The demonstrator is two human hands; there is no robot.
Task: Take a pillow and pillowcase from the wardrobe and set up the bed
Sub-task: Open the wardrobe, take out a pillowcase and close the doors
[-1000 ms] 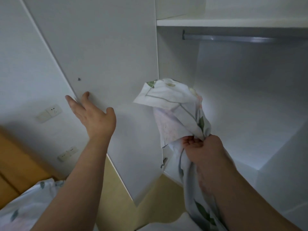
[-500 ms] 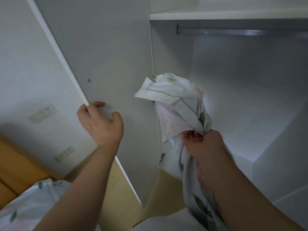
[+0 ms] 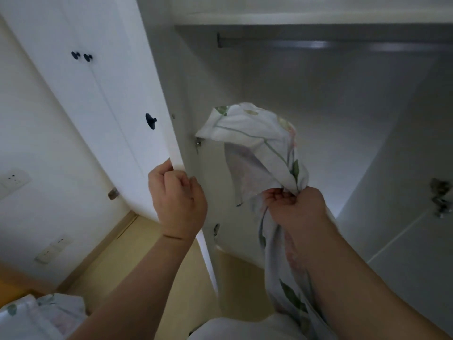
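White leaf-printed fabric pillowcase (image 3: 259, 148) is held bunched in right hand (image 3: 296, 207), fingers clamped, hanging lengthwise before the open wardrobe. Left hand (image 3: 179, 197) fingers are curled round white wardrobe door (image 3: 137, 99) edge.

Both bare arms are reaching up and forward. The left hand (image 3: 177, 201) is curling its fingers around a door edge (image 3: 175, 153); the right hand (image 3: 297, 208) is gripping bunched cloth (image 3: 255, 136) in a fist.

Soft printed cloth pillowcase (image 3: 255, 133); matt white wardrobe door (image 3: 117, 99)
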